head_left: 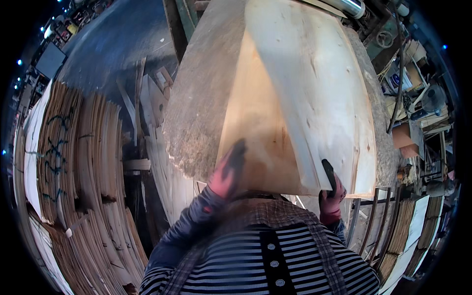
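Note:
Pale wood veneer sheets point(319, 93) lie on a worn worktable ahead of me. One sheet's left part is raised and folded over to the right, showing a yellower sheet point(253, 103) beneath. My right hand point(333, 191), in a pink and black glove, is closed on the near edge of the raised veneer, fingers on top. My left hand point(229, 169), gloved the same way, is over the near left edge of the yellower sheet. Its fingers look stretched out, though motion blurs them. Whether it touches the wood I cannot tell.
Tall stacks of veneer point(93, 147) stand at the left, with loose wood strips point(164, 162) between them and the worktable point(196, 113). A metal roller point(350, 7) sits at the far edge. On the right are a fan point(433, 100), clutter and more stacked veneer point(398, 226).

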The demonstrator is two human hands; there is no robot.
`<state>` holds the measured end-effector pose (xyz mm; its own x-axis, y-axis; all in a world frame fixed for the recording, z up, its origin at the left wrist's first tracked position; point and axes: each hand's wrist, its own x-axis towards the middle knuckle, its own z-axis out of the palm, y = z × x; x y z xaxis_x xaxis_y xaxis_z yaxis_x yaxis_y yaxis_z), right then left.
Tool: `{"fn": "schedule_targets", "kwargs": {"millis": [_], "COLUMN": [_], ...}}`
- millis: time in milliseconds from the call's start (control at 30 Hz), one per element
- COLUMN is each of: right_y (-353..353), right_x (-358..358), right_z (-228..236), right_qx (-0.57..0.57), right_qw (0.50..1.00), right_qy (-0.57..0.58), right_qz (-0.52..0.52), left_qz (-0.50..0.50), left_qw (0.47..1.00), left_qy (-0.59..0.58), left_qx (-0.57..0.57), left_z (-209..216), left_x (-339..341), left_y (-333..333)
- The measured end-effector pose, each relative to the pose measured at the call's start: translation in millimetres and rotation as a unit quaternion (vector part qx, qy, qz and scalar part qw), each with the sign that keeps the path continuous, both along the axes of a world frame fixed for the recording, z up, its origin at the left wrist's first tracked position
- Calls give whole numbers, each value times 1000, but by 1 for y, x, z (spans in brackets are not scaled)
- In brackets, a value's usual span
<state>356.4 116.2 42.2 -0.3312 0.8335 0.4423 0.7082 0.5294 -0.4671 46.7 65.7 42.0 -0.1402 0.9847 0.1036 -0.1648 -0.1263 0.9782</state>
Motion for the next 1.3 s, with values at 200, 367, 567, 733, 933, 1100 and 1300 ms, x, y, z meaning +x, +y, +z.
{"fn": "schedule_targets", "kwargs": {"millis": [200, 367, 567, 733, 933, 1100, 1300], "right_y": [60, 105, 191, 244, 133, 26, -20], "right_x": [-24, -45, -84, -108, -90, -32, 1], "right_z": [-16, -33, -48, -69, -31, -39, -77], "right_qx": [-24, -79, -87, -19, -48, -176, -181], "right_qw": [993, 972, 987, 987, 983, 956, 956], "right_qy": [-99, -196, -132, -151, -168, -232, -222], "right_qz": [61, 102, 43, -56, 56, 45, 59], "left_qz": [-51, 22, 56, 58, 63, 49, -106], "left_qw": [866, 923, 913, 909, 905, 878, 989], "left_qy": [405, 350, 234, 276, 294, 340, 61], "left_qx": [-291, -160, -330, -307, -300, -334, -80], "left_z": [-12, -34, -86, -112, -77, -51, -65], "left_x": [16, 19, 4, 2, 2, 8, 27], "left_y": [5, -2, 8, 9, 14, 17, 40]}}
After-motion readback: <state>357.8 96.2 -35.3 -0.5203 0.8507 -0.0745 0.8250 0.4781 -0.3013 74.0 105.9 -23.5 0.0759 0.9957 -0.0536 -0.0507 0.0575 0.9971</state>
